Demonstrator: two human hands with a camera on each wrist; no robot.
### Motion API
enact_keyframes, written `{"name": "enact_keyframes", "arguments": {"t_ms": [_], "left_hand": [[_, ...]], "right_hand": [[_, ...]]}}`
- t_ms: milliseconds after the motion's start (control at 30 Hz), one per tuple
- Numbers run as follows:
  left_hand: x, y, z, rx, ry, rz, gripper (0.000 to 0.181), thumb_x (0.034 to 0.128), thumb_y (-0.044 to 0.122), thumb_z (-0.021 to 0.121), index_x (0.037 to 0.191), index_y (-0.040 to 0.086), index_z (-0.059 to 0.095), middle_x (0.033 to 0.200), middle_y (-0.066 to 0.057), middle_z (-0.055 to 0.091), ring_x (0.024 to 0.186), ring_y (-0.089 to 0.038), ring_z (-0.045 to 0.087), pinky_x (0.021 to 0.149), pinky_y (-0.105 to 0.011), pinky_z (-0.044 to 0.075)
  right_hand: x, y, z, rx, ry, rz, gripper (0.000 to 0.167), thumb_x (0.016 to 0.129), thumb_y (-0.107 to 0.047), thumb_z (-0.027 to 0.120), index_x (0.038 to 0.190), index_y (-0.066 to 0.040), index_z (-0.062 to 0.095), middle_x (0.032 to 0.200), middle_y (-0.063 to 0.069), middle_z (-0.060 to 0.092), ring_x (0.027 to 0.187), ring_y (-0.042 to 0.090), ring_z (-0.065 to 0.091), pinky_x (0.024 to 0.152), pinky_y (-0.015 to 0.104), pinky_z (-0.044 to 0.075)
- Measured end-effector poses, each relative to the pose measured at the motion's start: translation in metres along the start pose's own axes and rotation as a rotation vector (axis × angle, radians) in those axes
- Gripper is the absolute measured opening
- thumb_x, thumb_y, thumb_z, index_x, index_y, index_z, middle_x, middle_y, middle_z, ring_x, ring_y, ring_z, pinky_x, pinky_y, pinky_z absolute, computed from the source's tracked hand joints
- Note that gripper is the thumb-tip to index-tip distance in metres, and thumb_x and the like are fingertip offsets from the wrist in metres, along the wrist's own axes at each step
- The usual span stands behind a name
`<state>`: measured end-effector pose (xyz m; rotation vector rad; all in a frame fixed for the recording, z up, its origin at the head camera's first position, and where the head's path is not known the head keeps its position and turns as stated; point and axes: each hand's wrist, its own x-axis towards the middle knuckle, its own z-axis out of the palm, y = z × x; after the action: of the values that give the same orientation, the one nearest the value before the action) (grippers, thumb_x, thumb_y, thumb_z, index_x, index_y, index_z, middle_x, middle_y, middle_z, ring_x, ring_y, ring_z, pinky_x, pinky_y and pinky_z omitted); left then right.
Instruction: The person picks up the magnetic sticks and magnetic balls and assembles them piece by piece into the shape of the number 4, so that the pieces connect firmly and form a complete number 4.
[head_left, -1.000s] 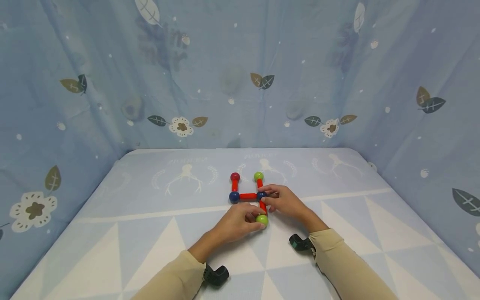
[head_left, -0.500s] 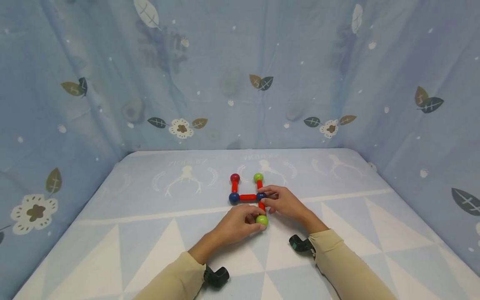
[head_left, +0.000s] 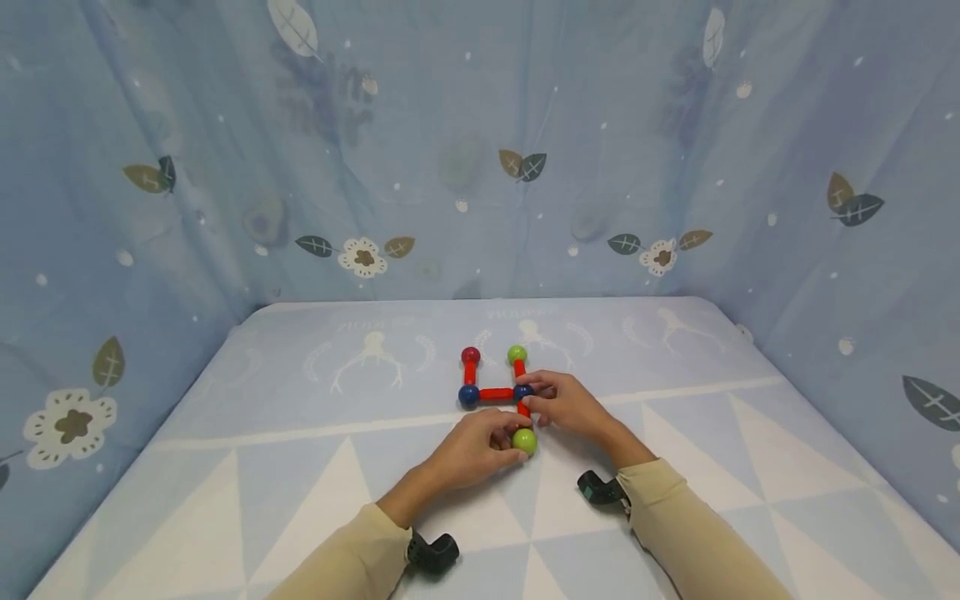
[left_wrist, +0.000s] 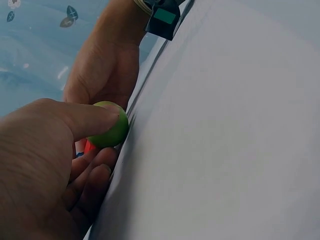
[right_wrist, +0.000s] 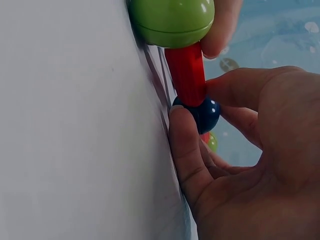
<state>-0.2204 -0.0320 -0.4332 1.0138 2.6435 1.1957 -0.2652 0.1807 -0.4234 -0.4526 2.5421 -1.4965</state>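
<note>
A figure of red rods and coloured balls lies on the table. Its near green ball (head_left: 524, 442) is between the thumb and fingers of my left hand (head_left: 468, 446); in the left wrist view the thumb lies across this ball (left_wrist: 111, 131). My right hand (head_left: 567, 406) grips the right-hand blue ball (head_left: 522, 392), with a finger touching the near red rod (right_wrist: 186, 75) in the right wrist view. Another red rod (head_left: 497, 394) links this joint to the left blue ball (head_left: 468, 395). The fingers partly hide the right-hand joint.
At the figure's far ends sit a dark red ball (head_left: 470, 356) and a second green ball (head_left: 517, 354). A patterned cloth covers the table (head_left: 300, 483). Blue curtains (head_left: 480, 167) stand behind and at both sides. Each wrist wears a black camera mount.
My left thumb has slid slightly toward me along the near green ball. The right hand and the rest of the figure stay almost still.
</note>
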Motion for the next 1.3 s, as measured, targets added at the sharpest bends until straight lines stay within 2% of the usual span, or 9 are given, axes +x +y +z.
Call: {"name": "enact_keyframes", "arguments": {"t_ms": [233,433,533,667,833,1033,1167,1300], "left_hand": [[0.002,0.000,-0.001,0.029,0.013,0.006,0.045,0.0891,0.019,0.078,0.132,0.018,0.067,0.100,0.011,0.062,0.082,-0.005,0.058,0.075,-0.023,0.050],[0.002,-0.002,-0.001,0.016,0.007,0.011,0.045,0.0894,0.017,0.078,0.134,0.017,0.066,0.101,0.010,0.063,0.082,-0.004,0.058,0.075,-0.023,0.050],[0.002,-0.003,-0.001,-0.007,0.010,0.022,0.044,0.0891,0.016,0.078,0.132,0.014,0.067,0.101,0.008,0.064,0.081,-0.004,0.059,0.075,-0.023,0.050],[0.000,-0.005,-0.001,-0.080,-0.004,0.001,0.045,0.0886,0.015,0.078,0.132,0.011,0.065,0.104,0.007,0.067,0.082,-0.004,0.062,0.076,-0.023,0.052],[0.000,-0.006,-0.005,-0.132,-0.006,-0.032,0.044,0.0911,0.019,0.076,0.134,0.015,0.065,0.108,0.006,0.069,0.087,-0.005,0.066,0.079,-0.024,0.053],[-0.003,-0.013,-0.022,-0.096,0.066,-0.086,0.030,0.0964,0.027,0.069,0.123,0.015,0.071,0.101,0.009,0.070,0.086,-0.009,0.064,0.077,-0.027,0.054],[-0.004,-0.018,-0.038,-0.099,0.175,-0.134,0.026,0.0966,0.024,0.069,0.120,0.014,0.072,0.095,0.008,0.068,0.085,-0.013,0.062,0.075,-0.030,0.053],[-0.006,-0.027,-0.052,-0.087,0.300,-0.160,0.027,0.0948,0.021,0.071,0.121,0.015,0.072,0.096,0.005,0.069,0.083,-0.014,0.062,0.074,-0.032,0.052]], "right_hand": [[-0.002,-0.005,-0.003,-0.025,0.038,0.009,0.038,0.095,-0.011,0.066,0.133,-0.011,0.064,0.110,0.009,0.064,0.070,0.022,0.064,0.069,0.032,0.053],[-0.002,-0.006,-0.003,-0.030,0.034,0.011,0.039,0.095,-0.011,0.067,0.134,-0.011,0.064,0.107,0.008,0.065,0.069,0.021,0.064,0.069,0.033,0.051],[-0.001,-0.003,-0.003,-0.030,0.040,0.015,0.038,0.096,-0.011,0.065,0.134,-0.011,0.064,0.105,0.008,0.066,0.068,0.022,0.063,0.071,0.033,0.051],[-0.002,0.000,-0.003,0.001,0.032,0.020,0.036,0.099,-0.011,0.060,0.135,-0.010,0.063,0.106,0.009,0.067,0.069,0.023,0.063,0.072,0.033,0.053],[-0.002,0.003,-0.004,0.039,0.038,0.033,0.032,0.101,-0.012,0.058,0.133,-0.010,0.064,0.105,0.010,0.068,0.072,0.024,0.065,0.070,0.033,0.056],[-0.003,0.004,-0.008,0.073,0.077,0.048,0.033,0.101,-0.011,0.058,0.134,-0.006,0.061,0.112,0.013,0.066,0.078,0.023,0.067,0.070,0.035,0.058],[-0.005,0.002,-0.015,0.062,0.099,0.082,0.036,0.101,-0.013,0.057,0.136,-0.004,0.058,0.119,0.015,0.064,0.081,0.023,0.068,0.074,0.034,0.057],[-0.004,0.002,-0.024,0.039,0.129,0.085,0.035,0.102,-0.013,0.057,0.134,-0.002,0.059,0.122,0.016,0.063,0.081,0.023,0.068,0.074,0.034,0.057]]}}
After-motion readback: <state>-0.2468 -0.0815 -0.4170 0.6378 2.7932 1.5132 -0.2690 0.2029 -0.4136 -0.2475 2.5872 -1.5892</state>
